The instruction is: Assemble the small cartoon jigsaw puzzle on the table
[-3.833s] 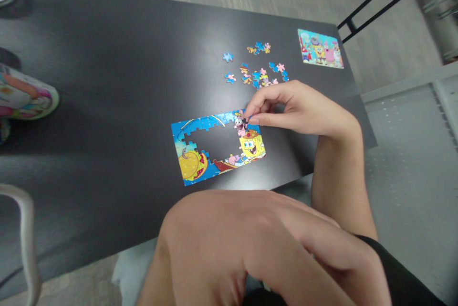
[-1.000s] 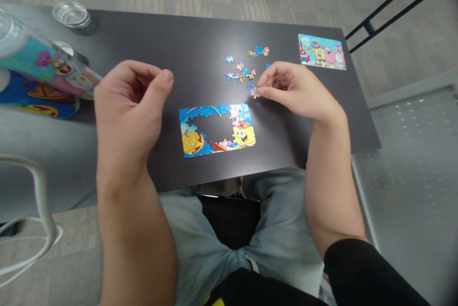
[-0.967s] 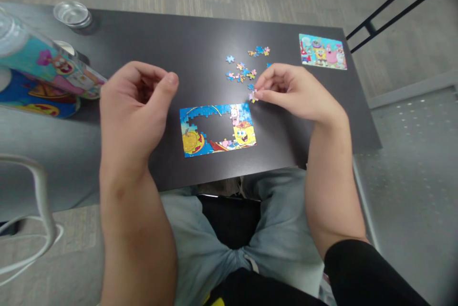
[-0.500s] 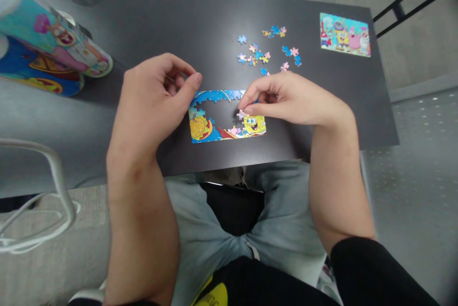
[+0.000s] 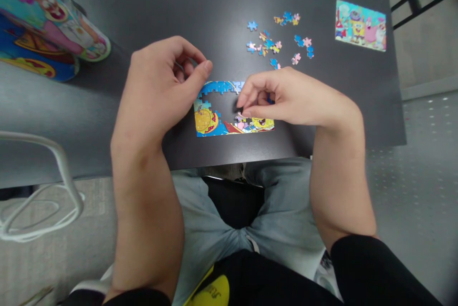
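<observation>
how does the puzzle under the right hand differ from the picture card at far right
The puzzle has a gap in its middle; the picture card shows none. The right hand covers part of the puzzle, while the picture card is in full view. The puzzle lies nearer the person than the picture card. Both lie flat on the table and show colourful cartoon figures.

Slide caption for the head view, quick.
Right hand touching a small pink jigsaw piece beside the unfilled middle of a flat, multicoloured rectangular puzzle.

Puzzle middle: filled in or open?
Open: dark tabletop shows inside the puzzle, and loose pieces lie beyond its far edge.
</observation>
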`<state>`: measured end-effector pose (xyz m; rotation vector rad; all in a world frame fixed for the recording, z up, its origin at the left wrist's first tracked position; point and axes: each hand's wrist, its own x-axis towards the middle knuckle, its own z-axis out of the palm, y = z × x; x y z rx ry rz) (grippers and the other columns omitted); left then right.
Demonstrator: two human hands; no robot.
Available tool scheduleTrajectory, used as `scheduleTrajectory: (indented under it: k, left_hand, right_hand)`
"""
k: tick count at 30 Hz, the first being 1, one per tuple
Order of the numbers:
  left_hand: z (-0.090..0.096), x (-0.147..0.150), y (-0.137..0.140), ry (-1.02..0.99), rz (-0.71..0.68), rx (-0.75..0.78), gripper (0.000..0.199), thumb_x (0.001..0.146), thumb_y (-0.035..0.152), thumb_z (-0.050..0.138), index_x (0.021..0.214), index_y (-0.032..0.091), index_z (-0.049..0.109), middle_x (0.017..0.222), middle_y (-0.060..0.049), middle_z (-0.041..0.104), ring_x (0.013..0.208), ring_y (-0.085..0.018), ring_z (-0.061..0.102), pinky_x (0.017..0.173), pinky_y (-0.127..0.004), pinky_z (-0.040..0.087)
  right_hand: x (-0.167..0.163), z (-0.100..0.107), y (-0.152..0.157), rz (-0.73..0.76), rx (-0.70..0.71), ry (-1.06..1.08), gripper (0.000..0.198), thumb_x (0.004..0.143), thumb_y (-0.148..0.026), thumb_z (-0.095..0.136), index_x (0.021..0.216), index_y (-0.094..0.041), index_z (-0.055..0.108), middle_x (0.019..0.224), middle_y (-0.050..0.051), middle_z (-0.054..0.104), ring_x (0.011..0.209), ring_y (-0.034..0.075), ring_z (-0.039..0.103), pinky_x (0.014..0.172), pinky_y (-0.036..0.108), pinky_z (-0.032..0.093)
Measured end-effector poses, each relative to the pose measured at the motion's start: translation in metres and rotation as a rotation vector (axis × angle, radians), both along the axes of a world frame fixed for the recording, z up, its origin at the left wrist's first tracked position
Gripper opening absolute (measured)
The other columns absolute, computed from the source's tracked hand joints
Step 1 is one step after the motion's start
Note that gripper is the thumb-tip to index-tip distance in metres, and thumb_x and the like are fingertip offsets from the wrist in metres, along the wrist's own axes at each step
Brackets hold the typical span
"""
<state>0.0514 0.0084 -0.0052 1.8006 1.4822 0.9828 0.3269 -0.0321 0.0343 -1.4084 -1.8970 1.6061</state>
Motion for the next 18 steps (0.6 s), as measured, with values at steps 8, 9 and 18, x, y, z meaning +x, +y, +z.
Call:
scheduleTrajectory:
  k: [8,9,18]
  left_hand:
    - [0.0038,-0.0049,-0.0039,0.004,-0.015,-0.028,0.026,0.098,0.006,0.107,0.095,0.027,0.093,0.075,0.005,0.068,0.068,-0.018,0.053,0.073,-0.040,0.039]
    - [0.0038,-0.0058,-0.0040,-0.004,-0.021,-0.026,0.023,0.098,0.010,0.108,0.095,0.028,0.093,0.076,0.005,0.069,0.068,-0.019,0.053,0.073,-0.040,0.038]
    - [-0.0018,-0.0089,-0.0028,-0.008,-0.051,0.030,0.023,0.097,0.009,0.104,0.096,0.028,0.092,0.077,0.004,0.070,0.067,-0.019,0.053,0.073,-0.042,0.038]
  right_hand:
    - [-0.0026,0.0007,0.0021,0.016,0.003,-0.027,0.020,0.101,-0.039,0.107,0.106,-0.035,0.088,0.097,0.002,0.091,0.098,0.031,0.080,0.093,0.054,0.074]
    - [-0.0030,0.0007,0.0022,0.014,-0.009,-0.023,0.020,0.100,-0.038,0.108,0.105,-0.034,0.089,0.096,0.002,0.091,0.097,0.031,0.080,0.093,0.054,0.074]
    - [-0.0023,-0.0024,-0.0007,-0.058,-0.053,0.014,0.026,0.093,-0.030,0.115,0.103,-0.032,0.090,0.091,0.003,0.087,0.092,0.030,0.078,0.090,0.053,0.073]
